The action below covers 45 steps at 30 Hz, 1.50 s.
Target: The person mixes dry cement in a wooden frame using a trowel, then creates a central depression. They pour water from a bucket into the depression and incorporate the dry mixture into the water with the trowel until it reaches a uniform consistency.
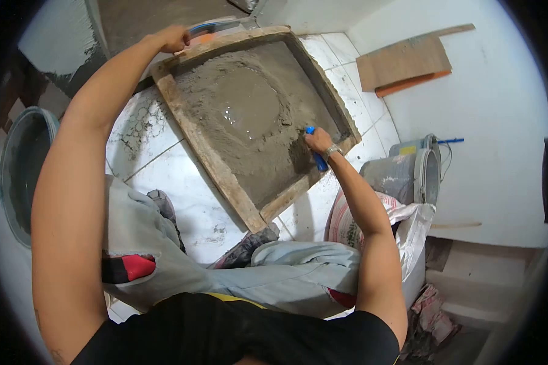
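Wet grey mortar [256, 103] fills a wooden mixing box [208, 159] in front of me, with a shiny wet hollow in its middle. My right hand [318, 143] is wrapped round the blue handle of a trowel [320, 162], low over the mortar at the right near corner. Dark mortar beside the fist hides the trowel's blade. At the far left corner of the box, my left hand [175, 40] has its fingers curled down at the wooden rim. A blue-edged object [212, 26] lies just beyond that hand.
Grey buckets [391, 176] and a printed sack [344, 222] stand to my right. Another large bucket [25, 164] is at my left. A wooden board [405, 64] leans on the right wall. White floor tiles [164, 173] surround the box, and my shoe [243, 249] is near its front corner.
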Tool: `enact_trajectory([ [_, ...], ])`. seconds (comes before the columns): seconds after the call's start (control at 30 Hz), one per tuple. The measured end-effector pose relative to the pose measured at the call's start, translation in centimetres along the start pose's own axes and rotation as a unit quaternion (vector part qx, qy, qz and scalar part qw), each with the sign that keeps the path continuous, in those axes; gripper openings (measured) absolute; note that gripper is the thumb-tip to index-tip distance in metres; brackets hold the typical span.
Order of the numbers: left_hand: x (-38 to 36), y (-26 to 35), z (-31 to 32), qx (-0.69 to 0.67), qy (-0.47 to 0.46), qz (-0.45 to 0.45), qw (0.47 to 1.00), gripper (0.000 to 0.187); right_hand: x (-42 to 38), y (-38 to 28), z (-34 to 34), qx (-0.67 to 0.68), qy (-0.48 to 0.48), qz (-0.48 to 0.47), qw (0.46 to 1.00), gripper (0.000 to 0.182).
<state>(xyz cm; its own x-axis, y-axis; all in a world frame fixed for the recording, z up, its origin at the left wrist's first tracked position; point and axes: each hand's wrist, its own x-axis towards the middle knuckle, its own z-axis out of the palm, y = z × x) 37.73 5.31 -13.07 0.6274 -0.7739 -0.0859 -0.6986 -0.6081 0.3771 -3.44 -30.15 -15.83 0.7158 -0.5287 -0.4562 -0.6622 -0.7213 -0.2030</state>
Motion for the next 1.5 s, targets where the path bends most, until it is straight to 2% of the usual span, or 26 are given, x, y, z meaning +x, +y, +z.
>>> enact_trajectory([
  [0.03,-0.2,-0.3,-0.1,-0.001,0.010,-0.006,1.000,0.025,-0.1,-0.3,-0.1,-0.009,0.041,-0.008,0.999,0.038],
  [0.07,-0.4,-0.6,0.0,-0.005,0.010,-0.015,1.000,0.025,0.0,-0.7,-0.4,-0.014,0.035,-0.013,0.999,0.038],
  [0.13,-0.5,-0.4,-0.3,-0.005,0.046,0.009,0.999,0.026,0.2,-0.2,-0.7,-0.089,0.090,-0.087,0.988,0.040],
  [0.17,-0.6,-0.1,-0.3,-0.007,0.043,0.008,0.999,0.026,0.4,0.2,-0.8,-0.090,0.086,-0.086,0.989,0.040],
  [0.23,-0.2,0.3,-0.5,-0.007,0.045,0.007,0.999,0.028,1.9,1.2,-1.7,-0.035,0.095,-0.023,0.995,0.040],
  [0.27,-0.1,0.7,-0.4,-0.007,0.046,0.007,0.999,0.028,3.7,2.5,-1.5,-0.059,0.094,0.018,0.994,0.041],
  [0.3,0.0,1.1,-0.3,-0.001,0.043,0.019,0.999,0.029,3.7,3.1,-2.1,-0.059,0.095,0.017,0.994,0.041],
  [0.37,-0.2,1.7,-0.6,0.007,0.040,0.026,0.999,0.030,3.8,3.9,-3.1,-0.053,0.033,0.079,0.995,0.042],
  [0.4,-0.5,2.2,-0.7,-0.004,0.041,0.025,0.999,0.030,5.8,6.3,-2.2,-0.093,0.047,0.069,0.992,0.043],
  [0.5,-0.6,1.6,-0.6,-0.021,0.054,0.024,0.998,0.031,7.2,7.4,-0.4,-0.094,0.089,0.069,0.989,0.045],
  [0.63,-0.2,0.3,-0.5,-0.014,0.081,0.023,0.996,0.029,7.0,2.4,0.0,-0.074,0.077,-0.005,0.994,0.046],
  [0.7,0.2,-0.2,-0.3,-0.010,0.066,0.015,0.998,0.029,7.7,0.2,0.6,-0.061,0.076,-0.003,0.995,0.046],
  [0.77,0.7,0.3,-0.2,-0.003,0.054,0.007,0.999,0.028,6.8,-2.2,-0.5,-0.078,0.055,-0.057,0.994,0.044],
  [0.8,0.7,0.5,-0.1,-0.017,0.052,0.011,0.998,0.028,6.3,-2.8,-1.6,-0.077,0.058,-0.057,0.994,0.044],
  [0.87,0.5,0.6,-0.4,-0.025,0.053,0.010,0.998,0.028,5.4,-4.4,-3.2,-0.059,-0.016,-0.024,0.998,0.044],
  [0.9,0.6,1.2,-0.5,-0.020,0.066,0.037,0.997,0.027,5.0,-4.9,-3.7,-0.060,-0.016,-0.030,0.998,0.044],
  [0.93,0.5,1.5,-0.5,-0.017,0.077,0.063,0.995,0.027,4.4,-4.9,-4.1,-0.069,0.033,-0.049,0.996,0.043],
  [1.0,0.3,1.9,-0.6,-0.027,0.085,0.060,0.994,0.026,3.1,-4.7,-4.8,-0.113,0.108,-0.102,0.982,0.046],
  [1.03,0.2,1.9,-0.5,-0.037,0.094,0.063,0.993,0.026,2.2,-5.3,-5.2,-0.115,0.105,-0.101,0.983,0.046],
  [1.1,0.2,1.5,-0.5,-0.031,0.094,0.058,0.993,0.026,0.8,-6.0,-6.1,-0.114,0.173,-0.103,0.973,0.045],
  [1.23,0.4,1.5,-0.3,-0.016,0.117,0.033,0.993,0.025,2.0,-5.3,-5.3,-0.074,0.231,-0.077,0.967,0.045],
  [1.27,0.4,1.6,-0.2,-0.014,0.117,0.032,0.992,0.025,2.5,-5.2,-5.6,-0.073,0.231,-0.078,0.967,0.045],
  [1.33,0.6,1.9,-0.1,-0.040,0.152,0.071,0.985,0.020,3.8,-4.8,-6.3,-0.227,0.080,-0.075,0.968,0.045],
  [1.43,0.6,4.1,-1.2,-0.090,0.197,0.113,0.970,0.011,5.4,-4.6,-5.1,-0.156,0.134,-0.045,0.978,0.043],
  [1.47,0.6,5.4,-1.7,-0.128,0.242,0.146,0.951,0.017,6.1,-4.5,-5.5,-0.165,0.146,-0.052,0.974,0.041],
  [1.5,0.6,6.9,-2.7,-0.112,0.234,0.158,0.953,0.017,6.7,-4.9,-6.5,-0.166,0.133,-0.039,0.976,0.040],
])
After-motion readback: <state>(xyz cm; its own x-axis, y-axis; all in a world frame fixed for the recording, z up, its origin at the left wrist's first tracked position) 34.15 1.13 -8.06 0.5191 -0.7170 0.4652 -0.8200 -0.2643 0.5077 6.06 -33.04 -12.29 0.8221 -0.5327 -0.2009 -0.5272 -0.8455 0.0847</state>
